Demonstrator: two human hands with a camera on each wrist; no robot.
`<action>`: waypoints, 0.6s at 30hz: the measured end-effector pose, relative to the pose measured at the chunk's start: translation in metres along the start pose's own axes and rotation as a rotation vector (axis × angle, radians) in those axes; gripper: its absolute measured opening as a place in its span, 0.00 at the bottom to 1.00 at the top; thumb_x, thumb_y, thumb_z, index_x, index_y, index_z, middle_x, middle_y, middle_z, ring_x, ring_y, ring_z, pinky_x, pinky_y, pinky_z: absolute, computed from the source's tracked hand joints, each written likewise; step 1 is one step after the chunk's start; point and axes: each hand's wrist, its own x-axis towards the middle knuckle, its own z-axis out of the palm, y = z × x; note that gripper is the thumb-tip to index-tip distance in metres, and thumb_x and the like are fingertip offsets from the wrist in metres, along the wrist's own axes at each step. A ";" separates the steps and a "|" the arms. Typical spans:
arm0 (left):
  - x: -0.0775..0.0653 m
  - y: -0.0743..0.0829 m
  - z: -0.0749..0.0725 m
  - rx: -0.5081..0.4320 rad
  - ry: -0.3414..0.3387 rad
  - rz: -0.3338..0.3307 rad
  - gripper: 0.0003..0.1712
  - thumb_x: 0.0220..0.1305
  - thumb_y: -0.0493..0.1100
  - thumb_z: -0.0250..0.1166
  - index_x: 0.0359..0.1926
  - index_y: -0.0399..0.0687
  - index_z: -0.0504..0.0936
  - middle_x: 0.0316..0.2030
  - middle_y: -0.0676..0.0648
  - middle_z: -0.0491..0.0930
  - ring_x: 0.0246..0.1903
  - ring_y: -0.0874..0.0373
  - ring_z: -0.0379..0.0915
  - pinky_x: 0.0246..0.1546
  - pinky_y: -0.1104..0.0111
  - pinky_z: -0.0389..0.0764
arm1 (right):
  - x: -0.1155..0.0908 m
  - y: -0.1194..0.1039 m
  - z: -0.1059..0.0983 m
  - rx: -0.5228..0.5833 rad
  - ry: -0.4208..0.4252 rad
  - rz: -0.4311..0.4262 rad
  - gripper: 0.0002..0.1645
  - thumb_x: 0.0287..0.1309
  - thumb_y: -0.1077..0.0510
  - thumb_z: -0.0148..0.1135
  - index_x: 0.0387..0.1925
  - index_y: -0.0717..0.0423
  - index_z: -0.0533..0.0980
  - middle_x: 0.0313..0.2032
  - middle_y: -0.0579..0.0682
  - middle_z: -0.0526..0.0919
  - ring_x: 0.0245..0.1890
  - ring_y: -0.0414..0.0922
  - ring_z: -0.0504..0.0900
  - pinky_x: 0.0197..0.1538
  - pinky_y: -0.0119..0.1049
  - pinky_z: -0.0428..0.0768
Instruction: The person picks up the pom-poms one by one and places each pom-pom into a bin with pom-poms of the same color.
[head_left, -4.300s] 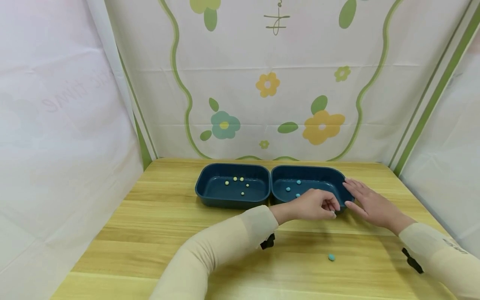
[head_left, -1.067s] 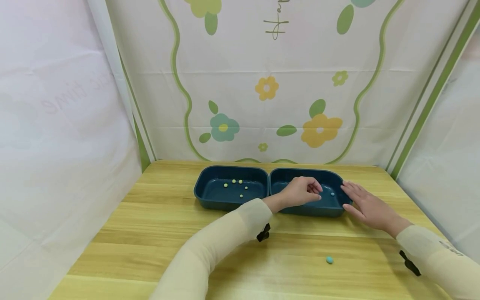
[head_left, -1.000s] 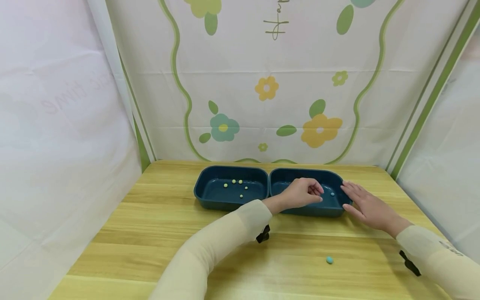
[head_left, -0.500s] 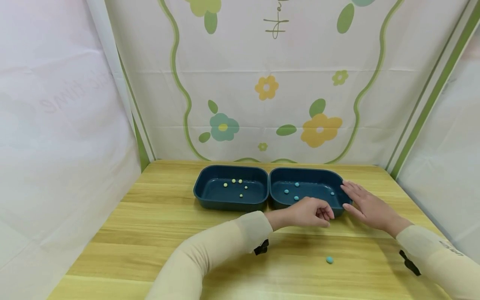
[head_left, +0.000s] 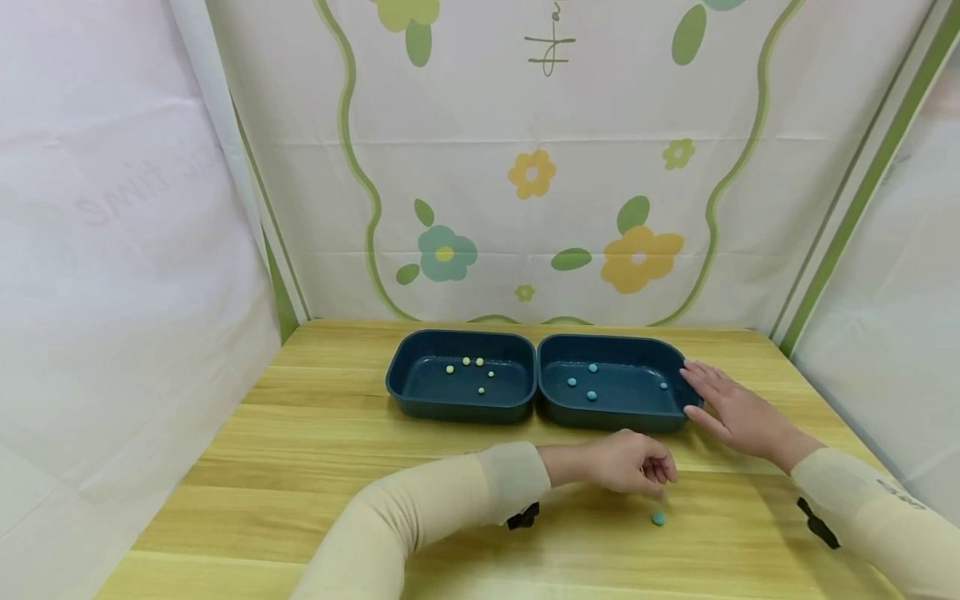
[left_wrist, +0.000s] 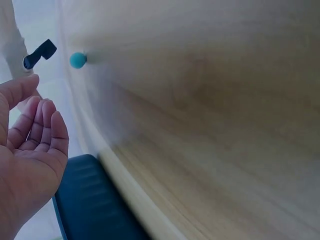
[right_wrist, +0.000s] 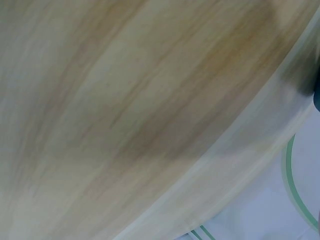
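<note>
My left hand (head_left: pixel 628 463) hovers over the table in front of the right tray, fingers loosely bent and holding nothing. Just below its fingertips a small blue ball (head_left: pixel 657 518) lies on the wood; the left wrist view shows this blue ball (left_wrist: pixel 78 60) a short way from the thumb. With straight fingers, my right hand (head_left: pixel 738 414) rests against the right end of the dark blue right tray (head_left: pixel 615 421). Several blue beads (head_left: pixel 592 396) lie in that tray. The right wrist view does not show the right hand's fingers.
A matching left tray (head_left: pixel 461 412) stands end to end with the right one and holds several pale yellow beads (head_left: pixel 450 369). Both sit toward the back of the wooden table (head_left: pixel 300 467). A white flowered cloth (head_left: pixel 480 192) hangs behind, with more cloth at both sides.
My left hand has come out of the right tray toward me, down near the ball on the table. One more blue bead lies at that tray's right end. My right hand stays put.
</note>
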 end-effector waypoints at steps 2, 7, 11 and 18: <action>0.000 0.002 0.001 -0.001 -0.023 0.002 0.10 0.63 0.41 0.68 0.46 0.46 0.82 0.34 0.62 0.77 0.32 0.77 0.69 0.37 0.89 0.69 | 0.000 0.000 0.000 -0.002 -0.001 0.001 0.37 0.68 0.52 0.58 0.70 0.67 0.60 0.69 0.65 0.60 0.71 0.60 0.54 0.71 0.31 0.38; -0.001 0.005 0.005 0.013 -0.066 0.019 0.11 0.61 0.41 0.70 0.44 0.46 0.82 0.33 0.61 0.78 0.32 0.77 0.70 0.37 0.89 0.69 | 0.000 -0.001 -0.001 0.006 -0.012 0.011 0.37 0.68 0.51 0.58 0.70 0.67 0.60 0.69 0.66 0.60 0.70 0.61 0.54 0.72 0.33 0.39; 0.000 0.006 0.010 0.003 -0.109 -0.005 0.11 0.60 0.41 0.71 0.44 0.48 0.82 0.33 0.61 0.77 0.32 0.77 0.69 0.36 0.88 0.69 | 0.001 -0.002 -0.002 0.010 -0.010 0.009 0.37 0.68 0.51 0.58 0.69 0.68 0.60 0.69 0.67 0.60 0.70 0.62 0.56 0.72 0.32 0.39; 0.001 0.006 0.019 0.023 -0.149 -0.008 0.11 0.60 0.41 0.71 0.43 0.48 0.81 0.33 0.61 0.77 0.31 0.77 0.69 0.35 0.89 0.69 | 0.000 -0.001 -0.001 0.007 -0.009 0.006 0.37 0.68 0.51 0.58 0.69 0.68 0.60 0.69 0.67 0.60 0.70 0.62 0.55 0.71 0.31 0.38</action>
